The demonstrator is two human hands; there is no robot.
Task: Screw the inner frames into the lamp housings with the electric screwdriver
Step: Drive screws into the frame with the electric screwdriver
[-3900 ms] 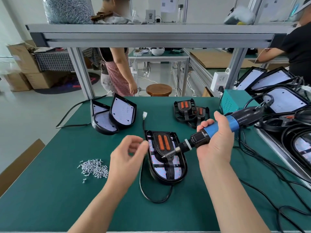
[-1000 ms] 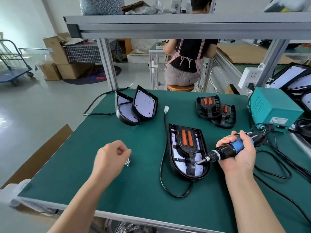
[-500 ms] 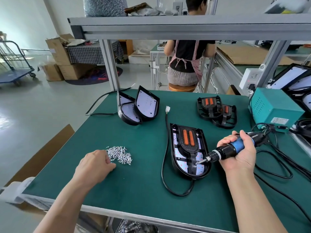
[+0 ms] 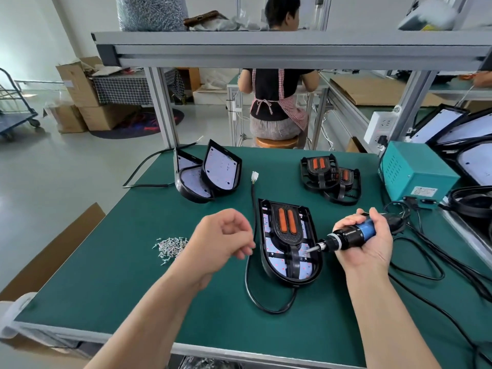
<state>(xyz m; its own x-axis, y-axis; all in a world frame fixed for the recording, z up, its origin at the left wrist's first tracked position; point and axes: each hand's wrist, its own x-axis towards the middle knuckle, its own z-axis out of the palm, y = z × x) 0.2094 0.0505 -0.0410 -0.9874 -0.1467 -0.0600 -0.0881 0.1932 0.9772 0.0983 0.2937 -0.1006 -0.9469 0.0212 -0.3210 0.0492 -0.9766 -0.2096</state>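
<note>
Our right grip (image 4: 368,245) holds the electric screwdriver (image 4: 346,237); our left grip (image 4: 221,239) hovers curled just left of the lamp housing (image 4: 266,265).
Lamp housing lies flat on the desk (image 4: 159,288), open side up, between our two grips. Inner frame (image 4: 286,237) with two orange strips sits inside it, over a white board. Screwdriver points left, bit tip over the housing's near right part, just beside the frame's stem; whether it touches, we cannot tell. Left grip has fingers curled in; whether it pinches a screw we cannot tell. Screw pile (image 4: 170,246) lies loose on the desk just left of it. Far left: two other housings (image 4: 210,174) leaning together, white boards inside. Far right: two spare frames (image 4: 330,177), overlapping.
</note>
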